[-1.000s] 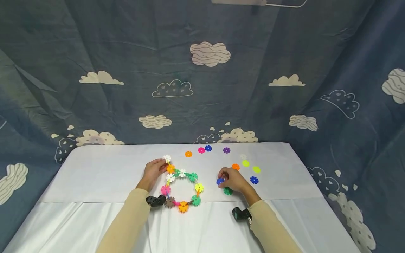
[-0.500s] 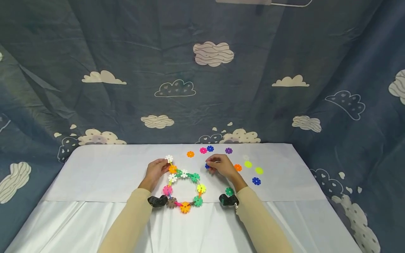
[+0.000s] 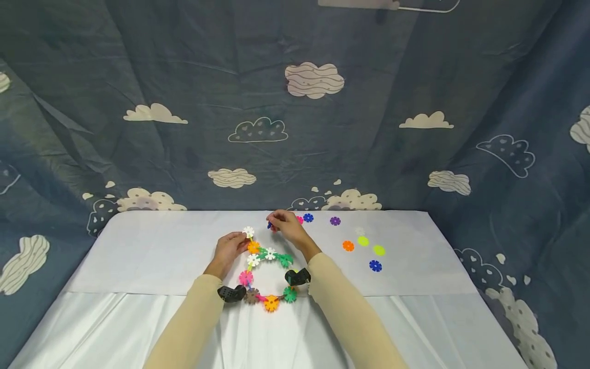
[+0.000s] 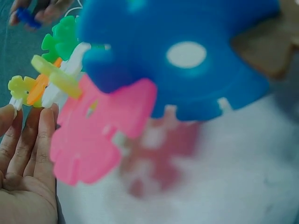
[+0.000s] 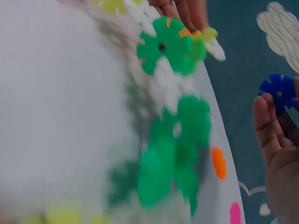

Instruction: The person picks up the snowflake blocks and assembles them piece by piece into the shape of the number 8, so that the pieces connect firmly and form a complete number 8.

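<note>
A ring of interlocked snowflake discs [image 3: 271, 303] in several colours lies on the table, with a short tail ending in a white snowflake disc [image 3: 248, 232] at its upper left. My left hand [image 3: 229, 249] pinches that tail near the white end, between thumb and fingers. A blue snowflake disc [image 5: 274, 88] is pinched between the fingertips of my right hand [image 3: 291, 229], raised off the table to the right of the tail. The right forearm crosses over the ring's right side and hides part of it. A pink disc [image 4: 86, 140] and a large blue disc [image 4: 135, 42] loom close in the left wrist view.
Loose discs lie on the white tabletop [image 3: 152, 256] at the right: purple [image 3: 335, 221], orange [image 3: 348, 246], blue [image 3: 375, 266] and two yellow-green discs [image 3: 363, 241]. Another blue disc [image 3: 308, 218] is by the back edge. A dark cloud-print curtain [image 3: 258, 169] hangs behind the table.
My right hand has carried the blue disc from the right side of the table leftward and away from me, toward the tail. The left hand keeps its grip in place.
</note>
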`<control>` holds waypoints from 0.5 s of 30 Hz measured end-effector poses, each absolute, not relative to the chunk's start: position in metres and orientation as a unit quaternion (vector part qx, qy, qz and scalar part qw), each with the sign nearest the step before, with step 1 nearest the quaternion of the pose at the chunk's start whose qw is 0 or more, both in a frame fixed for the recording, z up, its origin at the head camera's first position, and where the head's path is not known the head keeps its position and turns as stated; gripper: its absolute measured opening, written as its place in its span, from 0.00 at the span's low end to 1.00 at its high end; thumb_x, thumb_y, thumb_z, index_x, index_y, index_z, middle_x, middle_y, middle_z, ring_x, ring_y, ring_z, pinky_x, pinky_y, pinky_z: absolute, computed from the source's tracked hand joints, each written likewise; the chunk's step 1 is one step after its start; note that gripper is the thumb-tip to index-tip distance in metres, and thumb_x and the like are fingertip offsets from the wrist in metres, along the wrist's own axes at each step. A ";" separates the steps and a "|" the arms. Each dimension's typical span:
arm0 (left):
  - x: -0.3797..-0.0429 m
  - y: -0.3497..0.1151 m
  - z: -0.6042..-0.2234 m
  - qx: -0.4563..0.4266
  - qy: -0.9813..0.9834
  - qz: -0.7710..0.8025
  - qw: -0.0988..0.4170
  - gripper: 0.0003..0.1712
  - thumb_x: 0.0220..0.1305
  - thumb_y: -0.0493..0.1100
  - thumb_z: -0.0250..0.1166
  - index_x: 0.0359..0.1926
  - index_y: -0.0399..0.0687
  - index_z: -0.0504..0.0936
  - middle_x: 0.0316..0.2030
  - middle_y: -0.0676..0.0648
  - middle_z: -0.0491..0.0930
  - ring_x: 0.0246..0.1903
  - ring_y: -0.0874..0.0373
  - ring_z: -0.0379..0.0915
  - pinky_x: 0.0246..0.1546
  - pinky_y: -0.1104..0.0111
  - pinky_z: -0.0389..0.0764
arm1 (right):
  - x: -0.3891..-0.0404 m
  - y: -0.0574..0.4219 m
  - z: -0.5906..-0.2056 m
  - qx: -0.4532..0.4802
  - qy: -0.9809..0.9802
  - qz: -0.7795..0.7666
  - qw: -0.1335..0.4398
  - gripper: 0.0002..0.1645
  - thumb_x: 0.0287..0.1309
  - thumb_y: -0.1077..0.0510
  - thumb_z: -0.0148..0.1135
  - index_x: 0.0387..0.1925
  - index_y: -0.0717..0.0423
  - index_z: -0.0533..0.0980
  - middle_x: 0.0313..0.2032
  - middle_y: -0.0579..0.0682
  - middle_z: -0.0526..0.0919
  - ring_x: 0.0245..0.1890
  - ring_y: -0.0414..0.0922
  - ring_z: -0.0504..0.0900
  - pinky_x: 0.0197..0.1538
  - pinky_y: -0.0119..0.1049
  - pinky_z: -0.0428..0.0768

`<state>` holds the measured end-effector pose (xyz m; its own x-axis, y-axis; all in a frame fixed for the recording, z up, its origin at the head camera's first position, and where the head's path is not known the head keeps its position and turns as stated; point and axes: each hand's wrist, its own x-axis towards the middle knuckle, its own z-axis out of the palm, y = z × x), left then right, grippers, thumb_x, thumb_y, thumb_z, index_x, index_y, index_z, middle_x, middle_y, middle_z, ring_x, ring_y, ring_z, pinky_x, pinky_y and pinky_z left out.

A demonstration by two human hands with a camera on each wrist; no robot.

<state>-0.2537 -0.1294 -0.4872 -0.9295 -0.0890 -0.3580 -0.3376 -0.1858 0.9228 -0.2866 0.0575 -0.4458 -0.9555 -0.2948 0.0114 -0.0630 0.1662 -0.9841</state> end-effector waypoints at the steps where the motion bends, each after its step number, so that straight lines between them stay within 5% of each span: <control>1: -0.254 -0.130 -0.487 -0.169 0.633 0.751 0.082 0.14 0.71 0.38 0.55 0.50 0.29 0.73 0.46 0.37 0.78 0.35 0.61 0.75 0.38 0.76 0.81 | -0.288 0.052 -0.446 -0.119 0.759 -0.633 0.091 0.15 0.71 0.63 0.49 0.46 0.75 0.73 0.30 0.51 0.76 0.29 0.41 0.72 0.46 0.49 0.77; 15: -0.254 -0.129 -0.489 -0.170 0.637 0.748 0.074 0.14 0.71 0.37 0.55 0.50 0.29 0.74 0.44 0.38 0.78 0.36 0.61 0.76 0.40 0.75 0.81 | -0.304 0.014 -0.458 -0.088 0.766 -0.630 0.094 0.12 0.71 0.66 0.47 0.44 0.72 0.74 0.33 0.55 0.77 0.29 0.41 0.72 0.42 0.38 0.78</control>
<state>-0.2537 -0.1294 -0.4889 -0.9311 -0.1065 -0.3489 -0.3275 -0.1773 0.9281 -0.3036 0.0136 -0.4585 -0.9669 -0.2528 -0.0336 -0.0161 0.1917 -0.9813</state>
